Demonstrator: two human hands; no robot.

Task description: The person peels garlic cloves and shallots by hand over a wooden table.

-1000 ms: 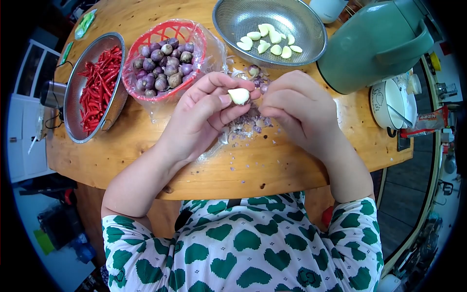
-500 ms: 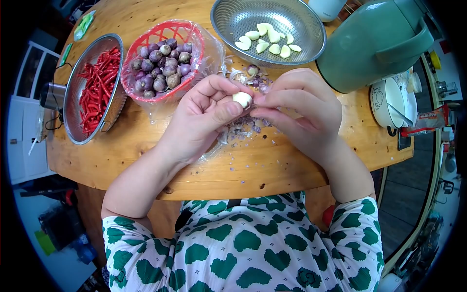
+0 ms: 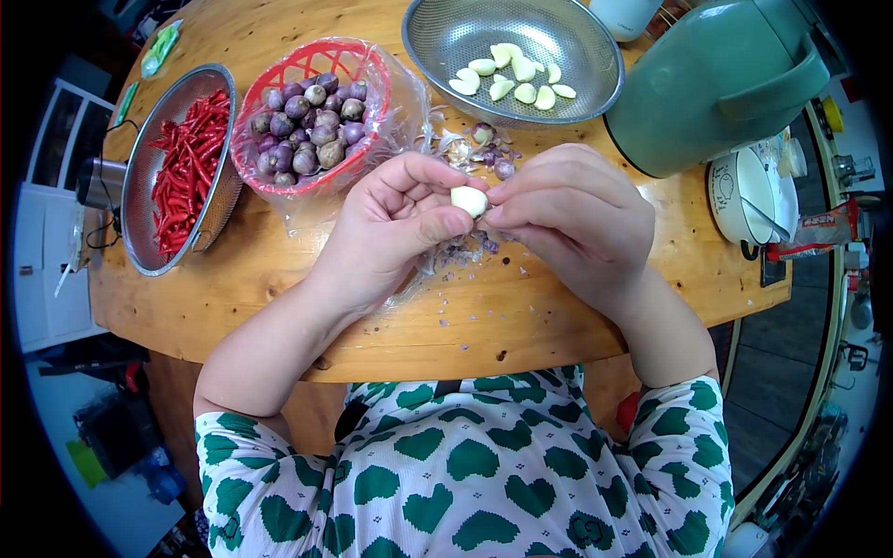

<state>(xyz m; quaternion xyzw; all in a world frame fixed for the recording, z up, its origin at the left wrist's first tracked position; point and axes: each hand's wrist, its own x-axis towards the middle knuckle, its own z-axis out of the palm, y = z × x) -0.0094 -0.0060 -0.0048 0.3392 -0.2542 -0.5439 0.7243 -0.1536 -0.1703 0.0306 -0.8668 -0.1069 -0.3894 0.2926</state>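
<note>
A pale, mostly peeled garlic clove [image 3: 469, 201] sits between the thumb and fingers of my left hand [image 3: 395, 209], above the table's near half. My right hand [image 3: 586, 214] is closed, its thumb and index fingertip pinched at the clove's right edge. Any strip of skin between those fingertips is too small to make out. Under and behind my hands lie purple and white garlic peelings [image 3: 462, 149] on a clear plastic sheet. Two unpeeled purple bulbs [image 3: 484, 133] rest among the peelings.
Left of my hands stands a red basket [image 3: 377, 139] lined with plastic, full of purple bulbs. Farther left, a metal colander [image 3: 139, 223] holds red chillies. Another colander [image 3: 423, 79] at the back contains peeled cloves. A green jug [image 3: 698, 102] and white enamel pot [image 3: 726, 200] stand right.
The clove has turned and shifted slightly right in my left fingers, showing more of its pale surface. My right fingertips have come closer together against its edge.
</note>
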